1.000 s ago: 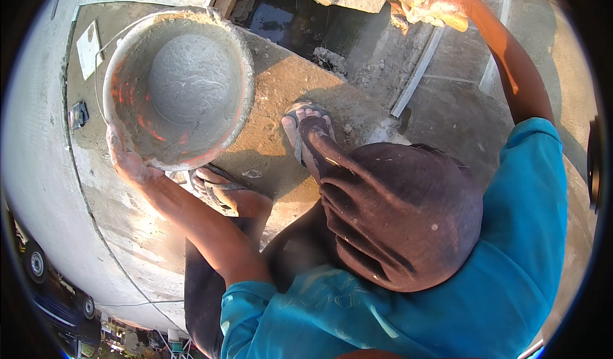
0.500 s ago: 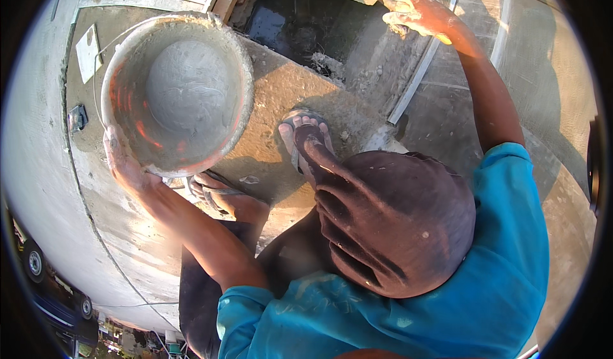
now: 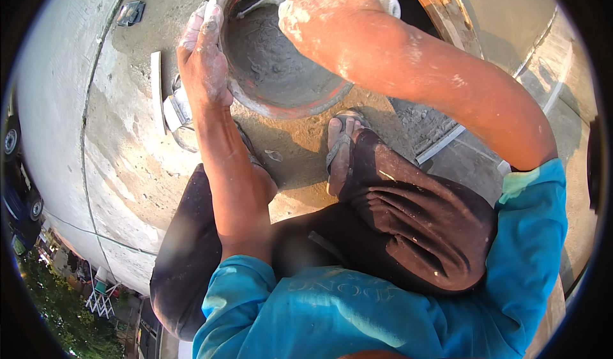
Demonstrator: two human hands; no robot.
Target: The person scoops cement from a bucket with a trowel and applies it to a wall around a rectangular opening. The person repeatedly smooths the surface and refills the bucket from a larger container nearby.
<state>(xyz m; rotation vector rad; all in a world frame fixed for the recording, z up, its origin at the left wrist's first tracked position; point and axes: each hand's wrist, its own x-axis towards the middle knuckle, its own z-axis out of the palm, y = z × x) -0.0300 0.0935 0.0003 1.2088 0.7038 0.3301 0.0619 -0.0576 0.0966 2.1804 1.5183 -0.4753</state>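
A round bucket [image 3: 290, 111], coated with cement and holding wet grey mortar [image 3: 271, 55], stands ahead of me at the top of the view. My left hand [image 3: 205, 62] is closed on its left rim, with the fingers over the edge. Above the mortar, my right hand [image 3: 332, 23] is a fist with pale cement smears. A pale stick-like piece [image 3: 265, 2] shows on its left and a pale rounded end [image 3: 388, 4] on its right. Whether they are one tool, and what the fist holds, I cannot make out.
My sandalled foot [image 3: 340, 145] rests just in front of the bucket. Beyond the bucket to the right, a wooden board [image 3: 440, 7] edges a dark opening. A pale strip [image 3: 158, 91] and a small dark box [image 3: 131, 14] lie left. A metal straightedge [image 3: 440, 145] lies right.
My right hand has come from the opening at the far right to above the bucket and is now a fist. My left hand stays on the rim; the view has shifted.
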